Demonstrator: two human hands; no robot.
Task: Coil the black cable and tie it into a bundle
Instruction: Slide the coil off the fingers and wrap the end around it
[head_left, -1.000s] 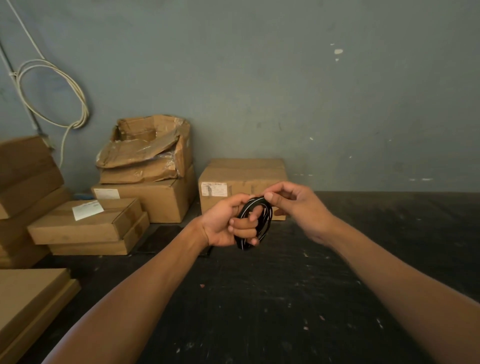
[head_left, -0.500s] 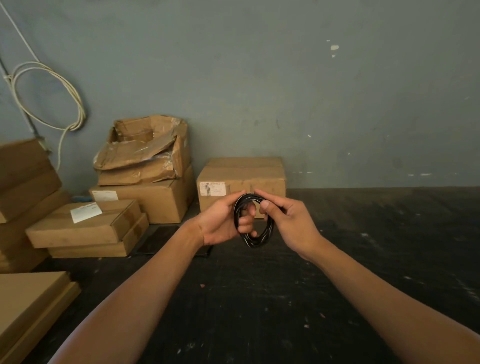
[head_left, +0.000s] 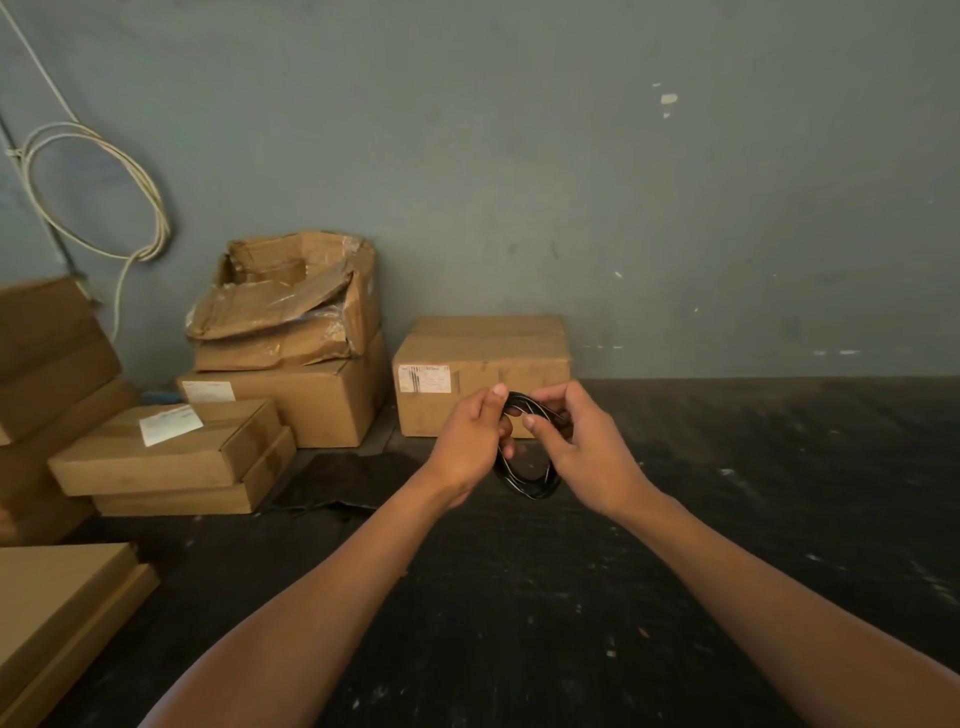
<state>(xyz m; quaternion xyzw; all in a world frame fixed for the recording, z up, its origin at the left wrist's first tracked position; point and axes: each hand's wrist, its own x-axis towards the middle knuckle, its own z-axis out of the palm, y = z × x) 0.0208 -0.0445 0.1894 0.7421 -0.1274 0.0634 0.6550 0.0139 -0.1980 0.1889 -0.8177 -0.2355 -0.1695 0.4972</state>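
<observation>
The black cable (head_left: 530, 486) is wound into a small upright coil held in the air between both hands, above the dark floor. My left hand (head_left: 470, 441) grips the coil's left side, thumb up over its top. My right hand (head_left: 582, 449) pinches the upper right of the coil with thumb and fingers. The coil's lower loop hangs free below the hands; its middle is hidden by fingers.
A sealed cardboard box (head_left: 480, 374) stands against the grey wall just behind the hands. More boxes (head_left: 291, 384) are stacked at left, with flat cartons (head_left: 171, 457) in front. A white cable loop (head_left: 93, 192) hangs on the wall. Dark floor (head_left: 727, 519) spreads to the right.
The coil has turned from edge-on to a more open oval. My right hand has come in closer and now pinches the top of the coil; the left hand's thumb has lifted.
</observation>
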